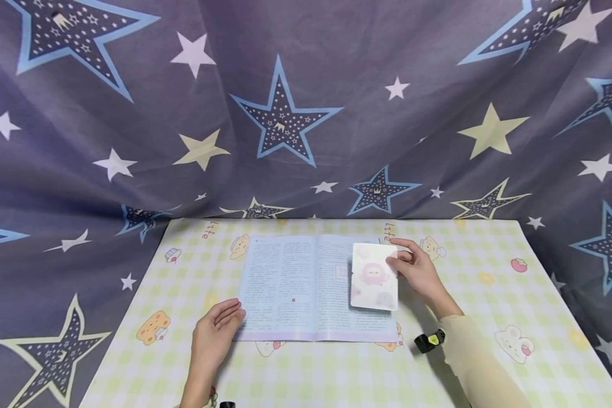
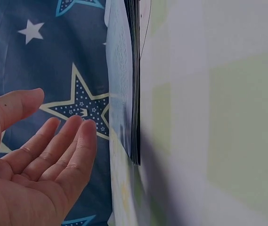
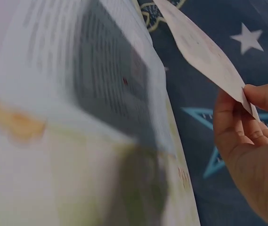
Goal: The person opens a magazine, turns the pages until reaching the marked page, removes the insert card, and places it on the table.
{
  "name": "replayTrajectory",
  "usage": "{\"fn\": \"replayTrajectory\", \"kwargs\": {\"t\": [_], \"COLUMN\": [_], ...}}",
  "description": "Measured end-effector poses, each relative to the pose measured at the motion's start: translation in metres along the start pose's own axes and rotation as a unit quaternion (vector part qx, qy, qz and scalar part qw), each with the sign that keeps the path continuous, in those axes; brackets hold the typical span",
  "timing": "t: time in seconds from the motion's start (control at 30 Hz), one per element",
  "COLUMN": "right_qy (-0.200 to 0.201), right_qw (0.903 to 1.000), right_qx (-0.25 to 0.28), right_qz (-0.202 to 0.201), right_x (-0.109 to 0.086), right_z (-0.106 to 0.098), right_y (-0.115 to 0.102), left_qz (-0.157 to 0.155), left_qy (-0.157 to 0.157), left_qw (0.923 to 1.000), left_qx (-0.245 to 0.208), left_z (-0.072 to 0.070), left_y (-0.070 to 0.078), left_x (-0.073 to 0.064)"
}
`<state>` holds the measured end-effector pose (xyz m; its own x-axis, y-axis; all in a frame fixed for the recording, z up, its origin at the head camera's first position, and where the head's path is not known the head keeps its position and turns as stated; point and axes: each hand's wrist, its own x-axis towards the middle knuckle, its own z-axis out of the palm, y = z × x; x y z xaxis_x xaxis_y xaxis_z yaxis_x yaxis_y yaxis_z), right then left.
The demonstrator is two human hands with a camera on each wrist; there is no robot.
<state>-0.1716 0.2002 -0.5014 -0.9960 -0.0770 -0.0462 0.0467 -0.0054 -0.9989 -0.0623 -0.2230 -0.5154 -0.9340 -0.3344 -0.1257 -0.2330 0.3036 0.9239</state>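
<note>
An open magazine (image 1: 280, 283) with printed text columns lies flat on the table, its stack of page edges (image 2: 136, 94) showing in the left wrist view. My right hand (image 1: 415, 272) pinches a thin white card (image 1: 374, 289) by its right edge, thumb on the near face. A pink cartoon figure decorates the card, which hangs above the right page and covers part of its text. In the right wrist view the card (image 3: 204, 56) is tilted and casts a dark shadow on the page. Beside the magazine's lower left edge is my left hand (image 1: 216, 331), fingers loosely bent and holding nothing.
A green and white checked cloth (image 1: 489, 374) with cartoon prints covers the table. Behind it hangs a dark curtain (image 1: 367, 136) with stars. A black wrist strap device (image 1: 429, 341) sits at the right sleeve (image 1: 481, 362).
</note>
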Motion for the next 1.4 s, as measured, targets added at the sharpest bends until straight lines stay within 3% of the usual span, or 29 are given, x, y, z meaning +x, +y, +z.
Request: {"fn": "replayTrajectory", "kwargs": {"t": [0.4,0.67,0.9,1.13,1.4], "right_qy": [0.043,0.051,0.043,0.048,0.045], "right_qw": [0.9987,0.9935,0.9852,0.9763,0.9499], "right_qx": [0.026,-0.077,-0.116,-0.18,-0.295], "right_qz": [0.011,0.068,0.119,0.111,0.094], "right_x": [-0.024,-0.023,-0.018,-0.016,-0.016], "right_z": [-0.076,-0.111,-0.121,-0.122,-0.122], "right_y": [-0.002,0.007,0.017,0.023,0.02], "left_qz": [-0.003,-0.002,-0.003,-0.001,-0.003], "left_qy": [-0.005,-0.004,-0.011,-0.016,-0.018], "left_qw": [1.0,1.0,0.9999,0.9999,0.9998], "left_qx": [-0.001,0.001,-0.001,-0.002,-0.01], "left_z": [-0.001,0.001,0.0,-0.001,-0.002], "left_y": [0.002,0.002,0.003,0.002,0.002], "left_x": [0.0,0.0,0.0,-0.001,0.0]}}
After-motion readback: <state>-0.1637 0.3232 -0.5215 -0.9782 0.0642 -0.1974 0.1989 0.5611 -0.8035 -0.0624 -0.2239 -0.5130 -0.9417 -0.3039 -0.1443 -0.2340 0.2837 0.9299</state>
